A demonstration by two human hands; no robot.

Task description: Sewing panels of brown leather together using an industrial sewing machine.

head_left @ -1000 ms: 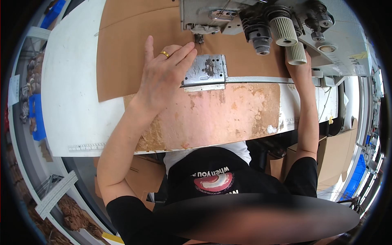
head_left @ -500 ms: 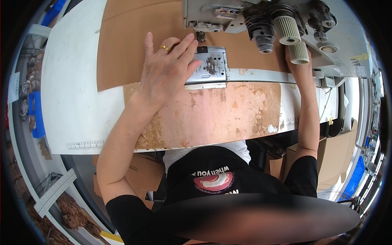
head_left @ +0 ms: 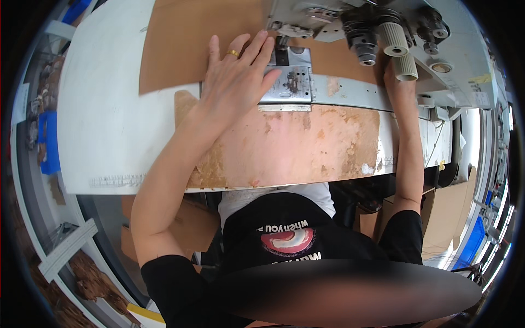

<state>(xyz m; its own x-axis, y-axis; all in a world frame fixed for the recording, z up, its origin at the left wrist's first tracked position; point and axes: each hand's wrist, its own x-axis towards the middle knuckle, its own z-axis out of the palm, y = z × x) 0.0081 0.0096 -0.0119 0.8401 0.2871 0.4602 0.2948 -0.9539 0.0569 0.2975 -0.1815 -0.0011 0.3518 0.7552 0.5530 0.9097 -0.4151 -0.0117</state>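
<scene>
A large brown sheet, perhaps leather [head_left: 180, 52], lies on the white table under the head of a sewing machine [head_left: 314, 24]. My left hand [head_left: 235, 76] is spread flat, fingers pointing away from me, a gold ring on one finger. Its fingertips press on the sheet just left of the presser foot [head_left: 282, 41], while the palm is near the metal needle plate [head_left: 292, 82]. On the far right, my right hand [head_left: 400, 87] reaches behind the machine's pale ribbed knobs [head_left: 392, 39], by the sheet's right part. Its fingers are hidden there.
A worn brown patch [head_left: 295, 142] covers the near part of the white table [head_left: 120, 136]. Cardboard boxes [head_left: 445, 213] stand below at the right. Shelving with a blue bin [head_left: 49, 142] is at the left.
The brown sheet has slid away from me, baring more of the needle plate. My left hand has gone forward with it. The whole view has also shifted slightly.
</scene>
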